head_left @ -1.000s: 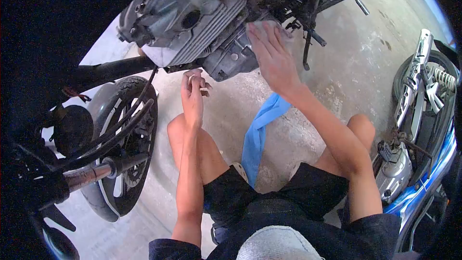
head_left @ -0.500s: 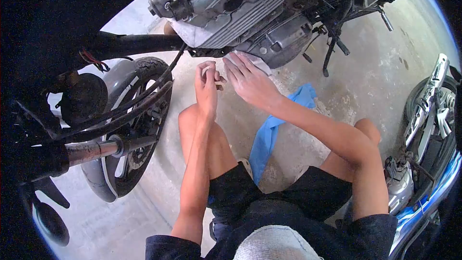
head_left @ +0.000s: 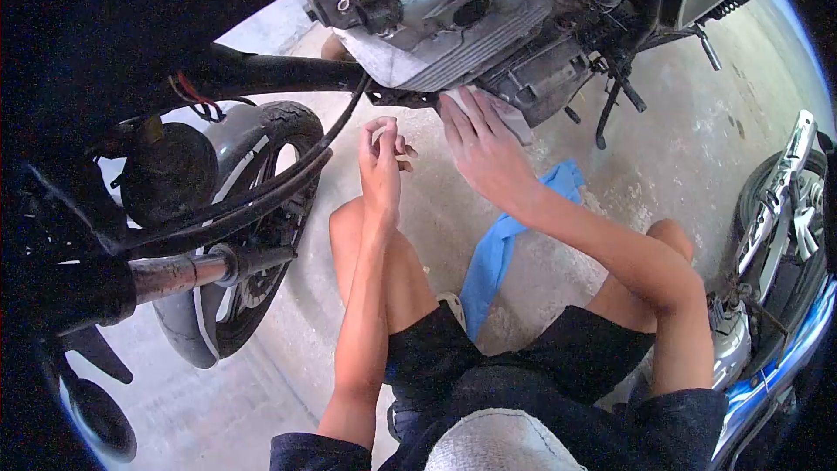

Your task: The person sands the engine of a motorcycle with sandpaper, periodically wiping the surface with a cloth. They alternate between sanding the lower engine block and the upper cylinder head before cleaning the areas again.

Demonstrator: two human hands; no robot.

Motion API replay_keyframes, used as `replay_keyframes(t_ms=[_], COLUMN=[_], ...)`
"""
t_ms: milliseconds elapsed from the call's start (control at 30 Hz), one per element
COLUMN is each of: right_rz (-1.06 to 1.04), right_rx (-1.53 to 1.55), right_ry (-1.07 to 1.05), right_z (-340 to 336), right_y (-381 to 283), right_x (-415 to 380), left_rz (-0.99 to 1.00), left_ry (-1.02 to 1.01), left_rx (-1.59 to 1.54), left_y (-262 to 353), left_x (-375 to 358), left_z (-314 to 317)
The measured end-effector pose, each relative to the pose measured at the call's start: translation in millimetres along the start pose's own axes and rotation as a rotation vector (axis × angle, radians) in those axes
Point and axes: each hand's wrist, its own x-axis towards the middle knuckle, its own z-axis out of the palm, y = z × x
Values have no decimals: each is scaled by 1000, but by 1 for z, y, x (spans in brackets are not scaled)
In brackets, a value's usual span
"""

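My right hand [head_left: 488,150] lies with fingers extended over a thin white cloth or sheet [head_left: 514,118], pressing it against the lower edge of the motorcycle engine [head_left: 471,48]. Part of the sheet shows past the fingers on the right, beside the dark engine side cover [head_left: 549,83]; the rest is hidden under the hand. Just left of it, my left hand [head_left: 382,166] is raised in the air below the frame tube, its fingers loosely curled and apart, with nothing visible in them.
A blue cloth [head_left: 490,266] lies on the concrete floor between my legs. On the left are a front wheel [head_left: 261,227], a fork tube [head_left: 179,277] and hanging black cables [head_left: 288,176]. Another motorcycle [head_left: 785,209] stands at the right. A kickstand [head_left: 603,122] hangs below the engine.
The view has shifted, so the engine appears farther right. My right hand has moved slightly right along the engine's lower edge with the white sheet. My left hand keeps nearly the same curled pose.
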Motion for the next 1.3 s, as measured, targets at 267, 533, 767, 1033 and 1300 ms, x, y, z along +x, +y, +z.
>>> replay_keyframes(t_ms=[267,533,767,1033,1300], right_rz=[35,13,128,71,-39], right_rx=[-116,-157,-94,-106,-139], right_ry=[-98,-80,-149,-154,-71], right_z=[-6,-10,-6,-6,-8], right_y=[-6,-1,-7,-7,3], right_x=[2,0,7,13,5], left_rz=[28,28,29,9,20], left_ry=[19,-1,-5,-5,-8], left_rx=[13,-12,-7,-25,-63], left_y=[9,8,12,15,18], left_x=[-9,-14,-16,-20,-24], left_z=[-3,8,6,8,3])
